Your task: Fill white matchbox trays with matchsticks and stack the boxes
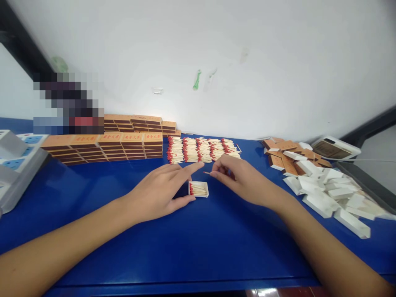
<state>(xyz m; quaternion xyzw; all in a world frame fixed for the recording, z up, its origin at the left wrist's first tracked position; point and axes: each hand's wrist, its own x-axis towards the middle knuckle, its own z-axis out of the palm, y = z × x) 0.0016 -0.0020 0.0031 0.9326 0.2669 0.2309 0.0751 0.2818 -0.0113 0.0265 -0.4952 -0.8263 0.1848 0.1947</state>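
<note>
A small white matchbox tray (pixel 208 190) lies on the blue table, partly filled with red-tipped matches (pixel 198 189). My left hand (pixel 157 189) holds its left end, the thumb at the near corner and a finger at the far one; the index finger stretches out above. Just beyond the tray, my right hand (pixel 235 173) pinches a single match (pixel 207 173) between thumb and forefinger, its red head pointing left. Its other fingers are curled in. Behind both hands, loose matches (pixel 190 150) lie in several side-by-side piles, most heads to the left.
Stacked orange-brown matchboxes (pixel 123 146) stand at the left in rows. To the right are heaped matchbox sleeves (pixel 286 159) and white empty trays (pixel 321 198). A white device (pixel 336 147) with a cable sits behind them. A pale container (pixel 21 177) stands far left; a white wall (pixel 262 74) rises behind.
</note>
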